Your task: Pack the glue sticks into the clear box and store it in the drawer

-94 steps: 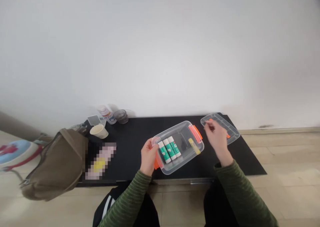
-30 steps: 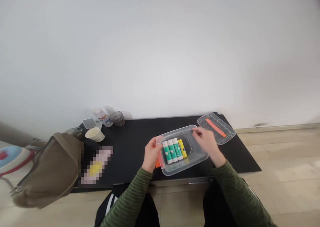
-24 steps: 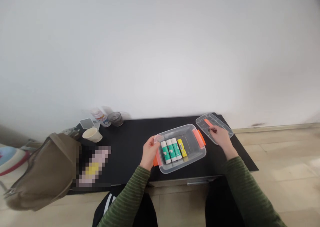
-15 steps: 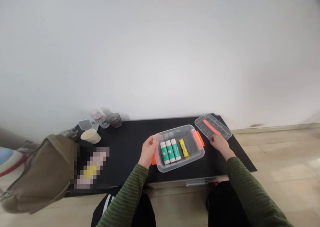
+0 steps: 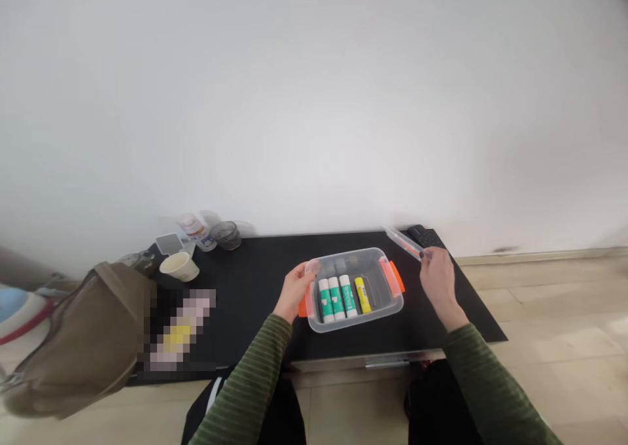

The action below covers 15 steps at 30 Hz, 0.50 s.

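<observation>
A clear plastic box (image 5: 333,328) with orange latches stands on the black table, and my left hand (image 5: 293,290) grips its left rim, thumb over the edge. Inside the box lie three green-and-white glue sticks (image 5: 336,301) side by side and a yellow tube (image 5: 363,296) to their right. To the right of the box, my right hand (image 5: 438,278) pinches the near end of the clear lid (image 5: 403,242). The lid is tilted and seen nearly edge-on, its far end towards the wall.
At the back left of the black table (image 5: 260,281) are a paper cup (image 5: 179,267), a spray can (image 5: 197,231) and a dark glass bowl (image 5: 226,235). A brown bag (image 5: 93,340) sits at the left end. Behind the lid lies a dark keypad-like object (image 5: 426,236).
My right hand has raised and tilted the lid from lying flat to nearly edge-on, uncovering the dark object behind. My left hand stays on the box, which has barely shifted.
</observation>
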### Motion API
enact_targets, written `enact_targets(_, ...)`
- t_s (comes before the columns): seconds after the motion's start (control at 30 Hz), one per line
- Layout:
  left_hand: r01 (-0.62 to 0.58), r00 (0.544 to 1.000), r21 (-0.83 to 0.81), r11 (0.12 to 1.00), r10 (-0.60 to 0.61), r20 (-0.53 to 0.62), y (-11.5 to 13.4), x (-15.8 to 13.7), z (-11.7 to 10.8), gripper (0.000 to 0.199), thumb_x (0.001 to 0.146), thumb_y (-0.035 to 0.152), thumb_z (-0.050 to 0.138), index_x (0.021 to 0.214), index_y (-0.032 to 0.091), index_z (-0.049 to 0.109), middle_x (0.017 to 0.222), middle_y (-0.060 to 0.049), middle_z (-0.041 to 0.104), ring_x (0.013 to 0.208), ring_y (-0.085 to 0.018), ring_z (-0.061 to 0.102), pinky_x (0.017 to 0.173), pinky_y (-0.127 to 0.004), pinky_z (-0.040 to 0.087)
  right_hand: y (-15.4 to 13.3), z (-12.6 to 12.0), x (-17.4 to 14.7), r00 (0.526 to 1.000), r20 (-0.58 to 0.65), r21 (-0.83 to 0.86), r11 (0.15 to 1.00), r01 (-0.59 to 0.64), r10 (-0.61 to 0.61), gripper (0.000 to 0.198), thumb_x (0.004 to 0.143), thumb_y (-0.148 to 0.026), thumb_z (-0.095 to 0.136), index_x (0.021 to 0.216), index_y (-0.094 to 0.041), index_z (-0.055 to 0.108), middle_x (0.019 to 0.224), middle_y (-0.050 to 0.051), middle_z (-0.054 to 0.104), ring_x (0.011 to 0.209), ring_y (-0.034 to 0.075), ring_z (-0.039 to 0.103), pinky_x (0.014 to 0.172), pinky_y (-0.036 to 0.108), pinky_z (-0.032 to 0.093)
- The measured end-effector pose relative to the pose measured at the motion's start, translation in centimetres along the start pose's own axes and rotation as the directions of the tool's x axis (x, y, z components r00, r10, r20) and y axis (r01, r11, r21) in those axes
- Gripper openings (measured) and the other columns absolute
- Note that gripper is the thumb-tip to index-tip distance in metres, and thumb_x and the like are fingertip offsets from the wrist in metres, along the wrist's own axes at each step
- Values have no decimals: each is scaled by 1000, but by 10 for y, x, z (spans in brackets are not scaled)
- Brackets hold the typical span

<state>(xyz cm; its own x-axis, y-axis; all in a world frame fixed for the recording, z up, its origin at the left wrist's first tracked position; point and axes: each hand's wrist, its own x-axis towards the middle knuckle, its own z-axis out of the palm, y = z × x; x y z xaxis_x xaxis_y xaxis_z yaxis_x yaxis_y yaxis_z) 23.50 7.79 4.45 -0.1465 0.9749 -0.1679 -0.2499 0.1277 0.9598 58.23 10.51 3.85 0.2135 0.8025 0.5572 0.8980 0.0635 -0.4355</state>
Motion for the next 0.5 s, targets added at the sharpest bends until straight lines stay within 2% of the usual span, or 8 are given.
enact_targets(0.07, 8, 1000, -1, 1000, -8, 1, 0, 1, 0, 36, 61, 24, 74, 95, 14, 71, 85, -3, 71, 65, -12, 61, 63, -22, 47, -2, -13, 1, 994, -84, 196, 979, -50, 67, 27, 94, -38, 43, 106, -17, 57, 103, 14, 62, 95, 26, 59, 83, 41, 47)
enact_targets(0.13, 15, 1000, 0, 1000, -15, 8, 1, 2, 0, 37, 61, 22, 74, 96, 14, 71, 87, -4, 72, 68, -12, 62, 63, -22, 48, -5, -25, 4, 967, -195, 407, 910, -75, 167, 33, 94, -45, 47, 108, -17, 56, 102, 12, 64, 93, 24, 63, 83, 40, 50)
enact_targets(0.2, 20, 1000, -1, 1000, -20, 11, 1, 2, 1, 37, 61, 21, 73, 97, 14, 71, 87, -5, 72, 68, -13, 62, 63, -22, 48, -8, -35, 9, 905, -309, 618, 785, -44, 294, 37, 92, -49, 52, 111, -17, 55, 100, 9, 65, 89, 21, 67, 83, 39, 53)
enact_targets(0.27, 26, 999, 1, 1000, -26, 19, 1, 2, 1, 37, 62, 21, 72, 98, 14, 71, 86, -5, 72, 67, -13, 62, 63, -22, 48, -11, -41, 16, 829, -354, 780, 626, 6, 432, 39, 90, -51, 56, 110, -18, 56, 95, 6, 66, 80, 18, 70, 80, 38, 56)
enact_targets(0.33, 31, 999, 7, 999, -31, 32, 1, 3, 3, 37, 63, 20, 72, 99, 14, 71, 91, -6, 73, 69, -13, 63, 64, -22, 48, -12, -43, 23, 797, -273, 889, 458, -4, 538, 40, 85, -53, 62, 104, -18, 59, 85, 2, 66, 68, 14, 69, 72, 33, 58)
enact_targets(0.4, 32, 998, 18, 999, -33, 48, 1, 4, 4, 38, 63, 19, 71, 100, 14, 71, 97, -7, 74, 73, -14, 64, 67, -23, 49, -13, -39, 27, 822, -69, 951, 286, -117, 566, 39, 78, -53, 70, 94, -18, 62, 76, -1, 66, 59, 12, 66, 61, 27, 57)
enact_targets(0.47, 40, 996, 32, 999, -42, 76, -1, 5, 5, 37, 64, 19, 70, 101, 15, 72, 97, -7, 74, 76, -15, 65, 69, -24, 49, -16, -30, 28, 849, 193, 936, 169, -310, 492, 38, 69, -49, 79, 86, -19, 63, 68, -1, 67, 54, 12, 64, 51, 24, 54)
enact_targets(0.5, 44, 994, 34, 998, -47, 94, -2, 6, 5, 37, 64, 20, 71, 101, 15, 72, 96, -7, 74, 77, -16, 66, 70, -25, 50, -19, -25, 27, 846, 310, 902, 148, -406, 433, 37, 67, -47, 81, 83, -19, 64, 64, 0, 67, 53, 14, 64, 48, 24, 53)
